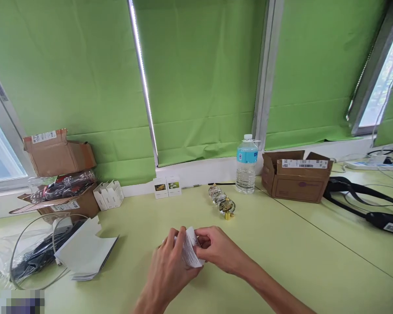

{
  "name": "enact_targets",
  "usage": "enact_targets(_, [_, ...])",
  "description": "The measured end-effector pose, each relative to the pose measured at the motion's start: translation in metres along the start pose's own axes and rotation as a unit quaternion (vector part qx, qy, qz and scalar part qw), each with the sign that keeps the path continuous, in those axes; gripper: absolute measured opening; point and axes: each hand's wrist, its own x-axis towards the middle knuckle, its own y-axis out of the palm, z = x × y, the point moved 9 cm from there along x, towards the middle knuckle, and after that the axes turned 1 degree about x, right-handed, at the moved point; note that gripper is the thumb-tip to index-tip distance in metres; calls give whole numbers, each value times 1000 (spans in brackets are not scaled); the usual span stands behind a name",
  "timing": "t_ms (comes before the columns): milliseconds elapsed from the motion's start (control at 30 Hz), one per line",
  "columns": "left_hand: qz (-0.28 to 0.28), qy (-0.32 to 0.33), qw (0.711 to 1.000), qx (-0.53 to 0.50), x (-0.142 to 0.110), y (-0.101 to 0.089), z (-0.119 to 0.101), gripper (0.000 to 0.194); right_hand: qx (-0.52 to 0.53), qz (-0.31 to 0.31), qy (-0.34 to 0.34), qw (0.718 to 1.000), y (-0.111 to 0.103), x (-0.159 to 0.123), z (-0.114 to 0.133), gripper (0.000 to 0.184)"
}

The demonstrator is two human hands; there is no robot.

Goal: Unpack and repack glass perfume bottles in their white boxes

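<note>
My left hand [170,264] is closed around a small white paper box [190,253] with fine printed text, held over the near middle of the table. My right hand [216,246] pinches the box's right edge and upper flap between thumb and fingers. The box is tilted, and much of it is hidden behind the fingers. Beyond the hands lies a row of small round clear containers with gold parts [222,201]. Two little white picture boxes [167,187] stand upright near the wall.
Flat white card sheets [87,250] lie at left, by a bagged dark item [47,248] and a looped cable. More white boxes [108,195] stand beside stacked brown cartons [60,157]. A water bottle [246,168], an open brown carton [296,181] and black straps [376,209] are at right.
</note>
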Motion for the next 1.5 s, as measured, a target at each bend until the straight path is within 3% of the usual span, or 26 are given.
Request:
enact_targets(133, [1,5,1000,-3,-1,0,-5,67,-64,-41,3,997,-4,-2,0,5])
enact_targets(333, [2,7,999,-34,0,-2,-3,64,-96,-36,-28,994,-3,-6,11,7])
enact_targets(567, [-5,-53,993,-107,2,-3,15,63,51,-24,16,998,-14,3,5,22])
enact_targets(767, [16,-129,970,-207,0,6,30,68,75,-84,-4,994,-28,8,-3,39])
enact_targets(833, [47,-119,960,-249,1,10,30,70,50,-113,-29,992,-33,8,-1,38])
enact_targets(1000, [96,-78,934,-334,5,13,29,53,-55,-200,-79,975,-48,3,8,31])
enact_targets(1167, [69,-68,936,-338,5,14,28,42,-46,-176,-89,979,-51,4,12,28])
enact_targets(1300, [24,-70,941,-331,7,13,33,42,-23,-114,-82,990,-46,8,10,35])
enact_targets(1500, [-22,-48,961,-271,10,8,51,49,-107,-76,-111,985,-34,7,14,28])
